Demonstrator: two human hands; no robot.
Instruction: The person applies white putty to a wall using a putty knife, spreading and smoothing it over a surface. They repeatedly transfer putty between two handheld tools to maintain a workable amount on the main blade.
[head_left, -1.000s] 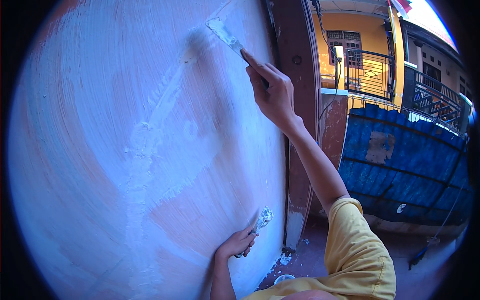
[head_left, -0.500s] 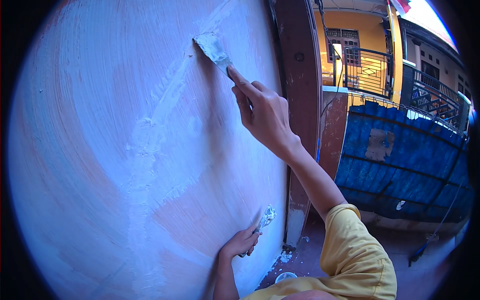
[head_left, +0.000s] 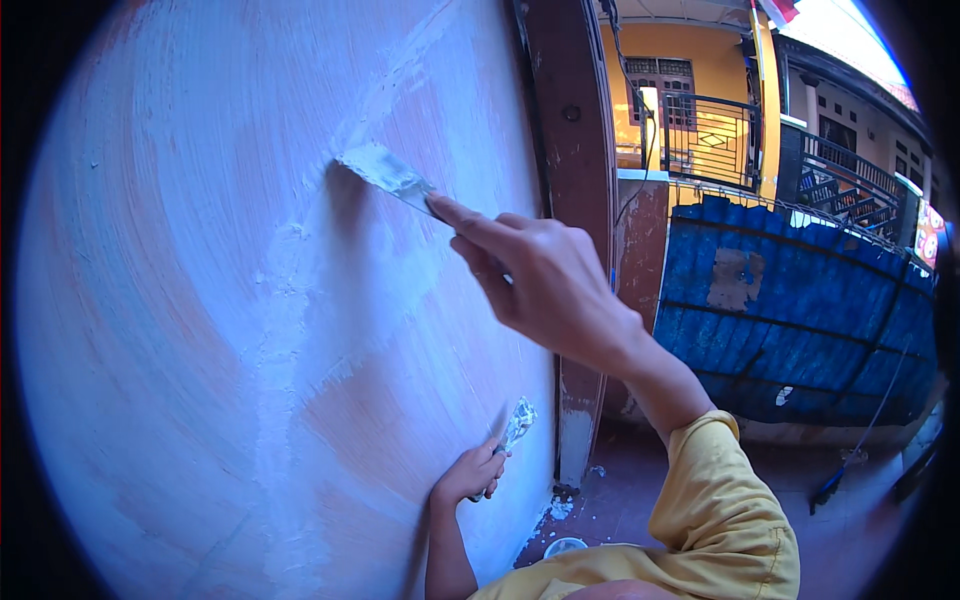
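My right hand grips a putty knife, one finger stretched along its blade. White putty coats the blade, and its edge rests against the pale wall. A ridged white putty seam runs down the wall and slants up to the right past the knife. Lower down, my left hand is closed around the handle of a second putty knife, whose blade bears a lump of white putty. That hand is close to the wall; whether it touches it I cannot tell.
A dark brown post borders the wall on the right. On the floor by my body stands a white tub, with putty crumbs near the wall's foot. Beyond are a blue sheet fence and a yellow house.
My right hand has drawn the putty knife down and left along the seam. The left hand keeps its hold on the second knife. The view has shifted slightly.
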